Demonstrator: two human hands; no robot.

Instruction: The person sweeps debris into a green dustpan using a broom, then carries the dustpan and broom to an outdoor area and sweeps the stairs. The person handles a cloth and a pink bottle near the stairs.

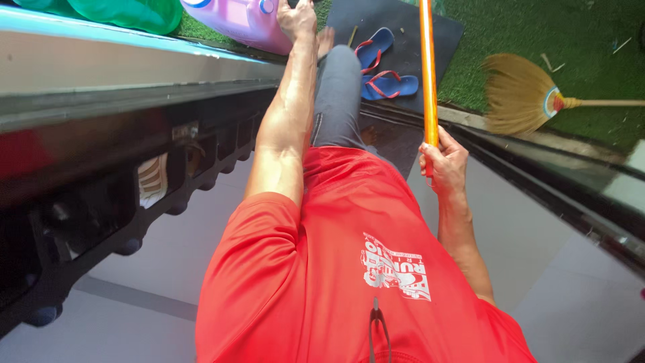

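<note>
My left hand (296, 19) grips the top of the pink jug (242, 21), which stands left of the dark mat (403, 27). I judge it heavy and smooth, best held by the handle. My right hand (445, 160) closes around the stiff orange pole (427, 67).

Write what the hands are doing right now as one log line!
left hand: gripping pink jug | right hand: holding orange pole upright | nearby: blue sandals, straw broom
</note>
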